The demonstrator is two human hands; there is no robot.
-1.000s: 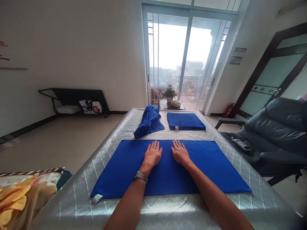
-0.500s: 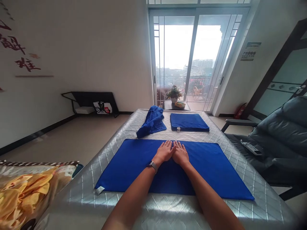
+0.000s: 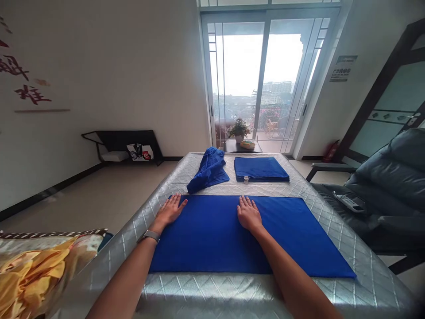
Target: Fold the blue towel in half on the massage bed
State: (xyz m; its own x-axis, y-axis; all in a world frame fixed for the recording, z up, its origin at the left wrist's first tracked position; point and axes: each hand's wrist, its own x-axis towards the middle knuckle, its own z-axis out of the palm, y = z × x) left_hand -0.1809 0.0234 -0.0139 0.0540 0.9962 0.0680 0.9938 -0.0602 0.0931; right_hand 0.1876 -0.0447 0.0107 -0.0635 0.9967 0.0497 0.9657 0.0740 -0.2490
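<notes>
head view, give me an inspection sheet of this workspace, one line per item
surface: silver quilted table, bare at the near edge
job's things: blue towel spread flat
clutter: crumpled blue towel and folded blue towel at the far end
hands: left hand flat on the spread towel's left edge; right hand flat near its middle; both open, a watch on the left wrist
cables: nothing seen
surroundings: black armchair to the right, potted plant by the glass door, patterned cloth lower left
</notes>
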